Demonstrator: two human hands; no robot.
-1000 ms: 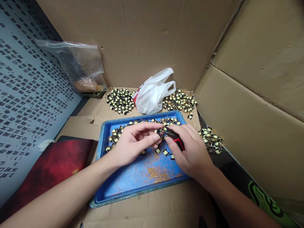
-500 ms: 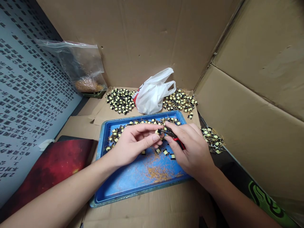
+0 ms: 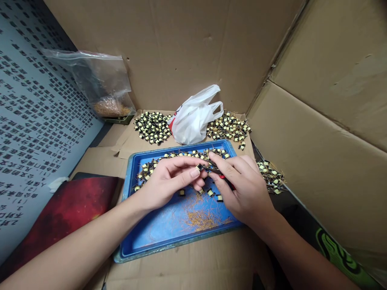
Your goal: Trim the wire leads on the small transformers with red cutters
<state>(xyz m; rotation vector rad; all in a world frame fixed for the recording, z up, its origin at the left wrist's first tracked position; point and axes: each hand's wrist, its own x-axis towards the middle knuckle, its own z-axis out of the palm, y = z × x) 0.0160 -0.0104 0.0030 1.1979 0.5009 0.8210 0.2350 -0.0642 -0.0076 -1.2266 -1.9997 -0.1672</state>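
Note:
Between thumb and fingers, my left hand (image 3: 169, 179) pinches a small transformer coil (image 3: 198, 168) with yellow tape and black ends. My right hand (image 3: 243, 187) is closed around red-handled cutting pliers (image 3: 222, 176), whose dark jaws meet the coil's right side. Whether the jaws are closed on a wire is too small to tell. Both hands are above a blue tray (image 3: 151, 237). More coils with copper wire ends lie heaped in its far half, partly hidden by my hands. Snipped copper wire bits (image 3: 201, 219) are scattered over the near half.
Behind the tray, a white plastic bag (image 3: 192, 119) stands between two coil piles (image 3: 152, 127). Another pile (image 3: 271, 177) is to the right. A clear zip bag (image 3: 110, 96) holds copper bits at back left. Cardboard walls (image 3: 193, 48) enclose the back and right; a red patterned item (image 3: 69, 217) lies left.
The coil in my left hand has tilted and shifted slightly left. The pliers have stayed at its right side, and my grip on both continues.

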